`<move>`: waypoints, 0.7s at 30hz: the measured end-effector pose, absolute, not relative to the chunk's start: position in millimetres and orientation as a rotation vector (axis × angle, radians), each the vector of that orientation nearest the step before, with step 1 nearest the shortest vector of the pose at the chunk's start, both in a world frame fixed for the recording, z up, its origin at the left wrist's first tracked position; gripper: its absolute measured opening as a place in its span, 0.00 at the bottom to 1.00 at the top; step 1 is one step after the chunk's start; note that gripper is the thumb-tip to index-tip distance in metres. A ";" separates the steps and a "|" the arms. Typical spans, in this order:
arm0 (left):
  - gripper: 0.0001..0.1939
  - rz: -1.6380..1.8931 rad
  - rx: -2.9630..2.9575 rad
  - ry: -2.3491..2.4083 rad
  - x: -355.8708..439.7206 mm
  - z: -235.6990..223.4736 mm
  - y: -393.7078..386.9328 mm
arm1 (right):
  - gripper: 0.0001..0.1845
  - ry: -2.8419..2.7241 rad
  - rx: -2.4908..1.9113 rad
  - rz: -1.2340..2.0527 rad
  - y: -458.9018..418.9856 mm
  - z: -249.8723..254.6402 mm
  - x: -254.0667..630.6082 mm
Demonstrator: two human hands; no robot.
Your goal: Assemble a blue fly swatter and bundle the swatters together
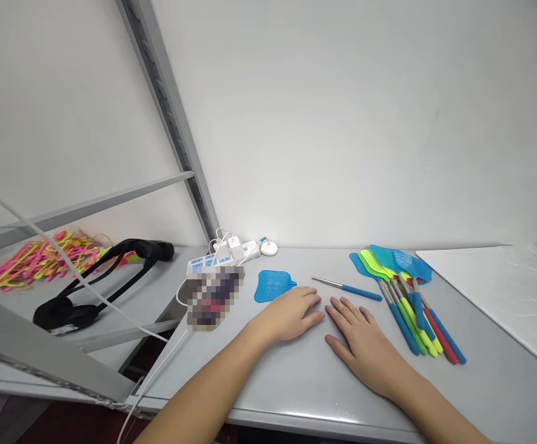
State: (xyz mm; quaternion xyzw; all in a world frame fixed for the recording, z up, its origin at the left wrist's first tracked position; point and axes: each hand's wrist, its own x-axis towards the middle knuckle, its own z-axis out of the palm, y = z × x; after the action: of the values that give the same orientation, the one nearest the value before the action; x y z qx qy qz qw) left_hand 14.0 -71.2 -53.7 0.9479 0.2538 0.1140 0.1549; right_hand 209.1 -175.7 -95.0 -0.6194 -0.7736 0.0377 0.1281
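My left hand lies palm down on the grey tabletop, fingers stretched out and holding nothing. Just beyond it is a loose blue fly swatter head, its short neck close to my fingers. My right hand also rests flat with its fingers spread. Beyond those fingertips lies a separate metal rod with a blue grip. To the right of my right hand, several fly swatters are piled together, with blue and yellow-green heads and blue, green, yellow and red grips.
A white power strip with plugs and cables stands by the wall, near a pixelated object. Left, beyond a metal shelf post, lie a black headset-like strap and a heap of pink and yellow strips. A white wrapped sheet lies right.
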 end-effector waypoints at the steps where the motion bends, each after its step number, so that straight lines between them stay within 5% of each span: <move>1: 0.21 0.373 2.716 0.728 13.0 -51.0 -68.7 | 0.30 -2.265 -1.784 0.050 -172.9 -91.8 208.7; 5: 0.20 0.500 2.749 0.893 7.2 -51.4 -51.6 | 0.19 -2.297 -1.736 -0.224 -147.0 -79.0 208.5; 11: 0.39 0.340 2.653 1.368 -5.1 -69.6 -29.3 | 0.19 -2.092 -1.841 -0.272 -95.9 -86.0 206.0; 21: 0.21 0.482 2.675 1.446 10.7 -69.3 -18.5 | 0.08 -2.169 -1.614 0.052 -91.9 -89.9 209.8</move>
State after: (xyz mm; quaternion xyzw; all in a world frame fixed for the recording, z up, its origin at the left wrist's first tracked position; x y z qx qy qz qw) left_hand 10.7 -18.5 -69.3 0.8683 0.4696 0.1565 0.0314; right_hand 209.8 -91.9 -89.9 -0.5825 -0.7831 0.0188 0.2170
